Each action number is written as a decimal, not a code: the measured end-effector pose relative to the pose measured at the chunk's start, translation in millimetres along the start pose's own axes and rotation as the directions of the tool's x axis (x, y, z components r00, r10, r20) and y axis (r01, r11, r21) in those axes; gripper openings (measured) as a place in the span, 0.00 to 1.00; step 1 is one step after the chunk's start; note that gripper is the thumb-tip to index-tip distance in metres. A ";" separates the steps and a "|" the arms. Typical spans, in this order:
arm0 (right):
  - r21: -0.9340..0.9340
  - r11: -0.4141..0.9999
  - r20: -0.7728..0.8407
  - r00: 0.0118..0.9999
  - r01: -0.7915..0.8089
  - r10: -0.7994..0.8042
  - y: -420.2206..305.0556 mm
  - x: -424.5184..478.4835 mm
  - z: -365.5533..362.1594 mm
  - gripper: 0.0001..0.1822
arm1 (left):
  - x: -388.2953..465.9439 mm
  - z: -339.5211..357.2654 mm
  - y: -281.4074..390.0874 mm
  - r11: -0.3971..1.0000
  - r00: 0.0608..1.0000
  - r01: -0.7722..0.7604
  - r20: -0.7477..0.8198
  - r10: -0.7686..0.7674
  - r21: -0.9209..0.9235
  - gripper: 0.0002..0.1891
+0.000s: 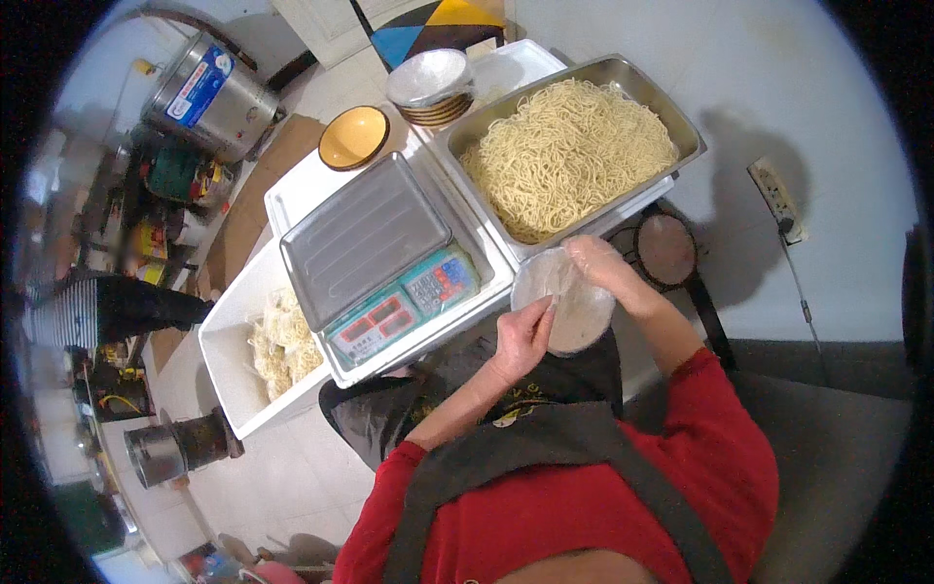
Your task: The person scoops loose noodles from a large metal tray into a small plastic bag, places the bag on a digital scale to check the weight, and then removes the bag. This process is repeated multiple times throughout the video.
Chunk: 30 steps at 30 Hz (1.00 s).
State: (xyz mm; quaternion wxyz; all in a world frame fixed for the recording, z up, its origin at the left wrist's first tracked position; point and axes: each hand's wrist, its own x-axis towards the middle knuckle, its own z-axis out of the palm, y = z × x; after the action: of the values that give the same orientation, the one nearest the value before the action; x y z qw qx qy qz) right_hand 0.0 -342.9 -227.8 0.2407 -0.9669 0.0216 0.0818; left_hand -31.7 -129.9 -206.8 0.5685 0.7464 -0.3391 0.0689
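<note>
Over my lap, both hands hold a round bowl-shaped thing in clear plastic film (573, 314). My left hand (524, 337) pinches the film at the near left side. At the far right rim, my right hand (595, 261) grips the film and edge; some of its fingers are hidden. Just beyond is a deep steel pan (485, 212) heaped with pale noodles (573, 153). To the left, a digital scale (368, 244) with a bare grey platform sits in a white foam box lid (503, 270).
A yellow bowl (354, 137) stands beyond the scale, near stacked bowls (430, 80) topped by a plastic-covered one. A white foam box (230, 365) at left holds bagged noodles (284, 343). A round stool (665, 248) is right; another person (124, 310) stands far left.
</note>
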 end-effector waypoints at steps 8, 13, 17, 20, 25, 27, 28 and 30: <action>-0.190 0.982 0.223 0.973 -0.007 0.050 -14.4 7.3 -89.3 0.26 | -2.9 -18.9 -43.9 0.322 0.490 0.668 0.071 -0.869 -0.671 0.08; -0.133 0.983 -0.245 0.965 -0.125 0.090 3.6 79.9 -114.1 0.51 | -0.7 -3.6 -32.8 0.341 0.497 0.749 0.140 -0.856 -0.568 0.11; -0.239 0.971 -0.166 0.985 0.008 -0.049 -15.7 122.6 -80.4 0.50 | -0.9 -0.1 -40.4 0.527 0.580 0.786 0.091 -0.809 -0.322 0.10; -0.384 0.890 0.143 0.968 0.245 -0.205 -38.3 137.0 -56.7 0.36 | 0.8 -2.8 -45.7 0.439 0.535 0.759 0.077 -0.841 -0.481 0.08; -0.401 0.891 0.068 0.977 0.214 -0.204 -42.2 156.7 -87.5 0.09 | 7.1 -22.8 -41.3 0.278 0.447 0.743 0.142 -0.883 -0.609 0.08; -0.510 0.831 -0.069 0.953 0.219 -0.294 -63.4 149.7 -145.6 0.08 | 6.1 -26.8 -38.0 0.297 0.462 0.753 0.150 -0.874 -0.588 0.08; -0.534 0.832 -0.130 0.958 0.151 -0.257 -63.1 152.4 -170.4 0.08 | 6.3 -24.1 -36.4 0.304 0.468 0.749 0.146 -0.871 -0.588 0.09; -0.547 0.830 -0.185 0.950 0.112 -0.250 -72.2 152.4 -213.0 0.07 | 5.0 -20.5 -37.9 0.326 0.481 0.735 0.118 -0.869 -0.595 0.09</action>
State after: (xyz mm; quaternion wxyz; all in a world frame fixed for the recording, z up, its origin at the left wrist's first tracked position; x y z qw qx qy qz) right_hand 187.5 -379.5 -34.7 -0.0333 -0.9955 -0.0642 -0.0606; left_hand 0.1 -109.0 -227.6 0.7546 0.5922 0.1404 -0.2452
